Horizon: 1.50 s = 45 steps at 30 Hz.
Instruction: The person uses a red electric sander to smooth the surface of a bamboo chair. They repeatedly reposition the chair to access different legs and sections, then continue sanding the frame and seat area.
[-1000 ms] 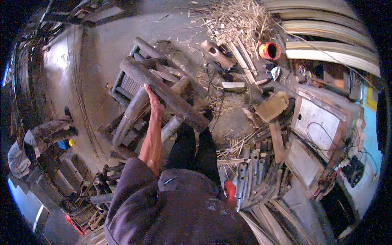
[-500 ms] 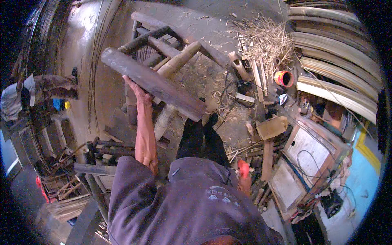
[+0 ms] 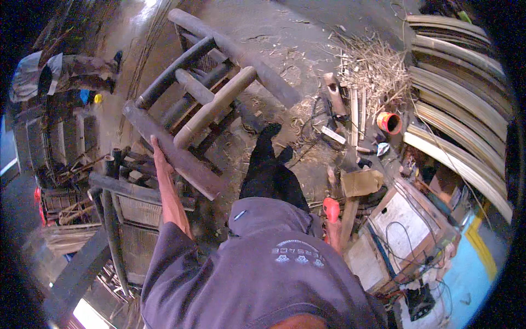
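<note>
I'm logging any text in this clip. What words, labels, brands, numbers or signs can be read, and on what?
Purple-grey shirt: pale lettering with small emblems, partly legible; I don't copy out wording or brands.
Red bucket: any markings are too small to read.
Pole frame at the left hand, red object in the right hand: no text I can make out.

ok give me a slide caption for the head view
Left hand against the near pole of a rough frame, a heap of strips and a red container to the right.
</note>
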{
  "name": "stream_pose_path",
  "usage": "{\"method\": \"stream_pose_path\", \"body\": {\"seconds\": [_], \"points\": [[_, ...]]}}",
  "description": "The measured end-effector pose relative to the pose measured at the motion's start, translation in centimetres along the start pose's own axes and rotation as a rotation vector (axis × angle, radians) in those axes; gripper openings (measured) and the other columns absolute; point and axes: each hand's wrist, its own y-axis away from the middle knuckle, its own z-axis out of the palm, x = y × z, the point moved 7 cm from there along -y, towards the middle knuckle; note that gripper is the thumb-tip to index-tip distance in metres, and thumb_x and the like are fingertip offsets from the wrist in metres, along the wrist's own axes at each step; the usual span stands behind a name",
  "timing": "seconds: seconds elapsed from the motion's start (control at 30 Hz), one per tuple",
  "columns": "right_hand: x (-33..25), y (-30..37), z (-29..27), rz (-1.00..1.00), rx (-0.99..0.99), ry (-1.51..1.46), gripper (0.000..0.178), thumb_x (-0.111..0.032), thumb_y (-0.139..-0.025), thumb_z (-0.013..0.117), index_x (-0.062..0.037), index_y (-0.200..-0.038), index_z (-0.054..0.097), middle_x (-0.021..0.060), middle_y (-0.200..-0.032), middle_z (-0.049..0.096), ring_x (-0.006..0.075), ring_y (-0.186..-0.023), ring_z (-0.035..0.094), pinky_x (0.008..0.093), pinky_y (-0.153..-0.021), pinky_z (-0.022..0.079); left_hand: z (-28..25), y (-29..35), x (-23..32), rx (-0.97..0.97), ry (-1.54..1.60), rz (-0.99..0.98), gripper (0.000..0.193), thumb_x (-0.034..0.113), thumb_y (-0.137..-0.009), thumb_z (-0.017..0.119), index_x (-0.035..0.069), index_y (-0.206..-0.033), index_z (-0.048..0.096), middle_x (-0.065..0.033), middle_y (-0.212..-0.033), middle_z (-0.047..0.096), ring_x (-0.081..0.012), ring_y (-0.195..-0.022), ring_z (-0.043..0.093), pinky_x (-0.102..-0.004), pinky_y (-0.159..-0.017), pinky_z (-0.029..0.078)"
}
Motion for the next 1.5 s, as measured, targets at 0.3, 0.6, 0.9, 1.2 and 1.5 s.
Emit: {"method": "stream_pose_path", "body": {"seconds": [0.3, 0.6, 0.9, 1.2, 1.5], "points": [[1.1, -4.8, -1.2, -0.172, 0.017, 0.211, 0.032, -0.025, -0.069, 0.069, -0.0015, -0.09, 0.064, 0.0103, -0.068, 0.063, 0.023, -0.061, 0.062, 0.0369, -0.056, 0.048, -5.7, 3.9, 0.6, 0.451, -0.562, 0.13, 0.098, 0.056, -0.065, 0.079, -0.016, -0.122, 0.046, -0.0234, -0.121, 0.055, -0.0302, -0.099, 0.06, -0.0426, -0.082, 0.05], [-6.1, 2.4, -2.6, -0.078, 0.038, 0.048, 0.041, -0.013, -0.068, 0.064, -0.0062, -0.108, 0.061, 0.006, -0.068, 0.06, 0.0186, -0.059, 0.06, 0.0354, -0.052, 0.046, -2.3, 5.1, 1.4, 0.637, -1.122, 0.353, 0.105, 0.056, -0.068, 0.076, -0.011, -0.136, 0.032, -0.0311, -0.134, 0.042, -0.0419, -0.124, 0.043, -0.0459, -0.105, 0.034], [1.7, -1.0, -1.1, -0.153, 0.126, 0.082, 0.044, -0.013, -0.066, 0.066, -0.0051, -0.11, 0.06, 0.0069, -0.067, 0.06, 0.0215, -0.058, 0.061, 0.0365, -0.054, 0.049, 3.0, -9.9, -1.2, 0.38, -0.941, 0.485, 0.138, 0.072, -0.06, 0.073, -0.019, -0.14, 0.006, -0.0382, -0.145, 0.019, -0.0441, -0.138, 0.022, -0.0462, -0.113, 0.022], [-0.5, 0.9, 0.7, 0.146, 0.027, -0.033, 0.024, -0.019, -0.072, 0.068, -0.0038, -0.09, 0.062, 0.0037, -0.06, 0.056, 0.0178, -0.049, 0.056, 0.0355, -0.047, 0.044, -3.7, -8.3, -3.3, 0.446, -0.886, 0.237, 0.114, 0.075, -0.073, 0.058, -0.003, -0.147, 0.019, -0.039, -0.146, 0.014, -0.0492, -0.135, 0.02, -0.0501, -0.112, 0.019], [-6.5, 4.7, 1.5, 0.137, 0.094, -0.215, 0.024, -0.027, -0.075, 0.068, -0.0056, -0.072, 0.059, 0.0043, -0.055, 0.054, 0.0155, -0.047, 0.054, 0.035, -0.047, 0.043, 7.6, -12.6, -6.3, 0.191, -0.378, 0.187, 0.082, 0.046, -0.071, 0.08, -0.011, -0.12, 0.048, -0.0225, -0.111, 0.057, -0.0341, -0.098, 0.058, -0.044, -0.089, 0.047]]}}
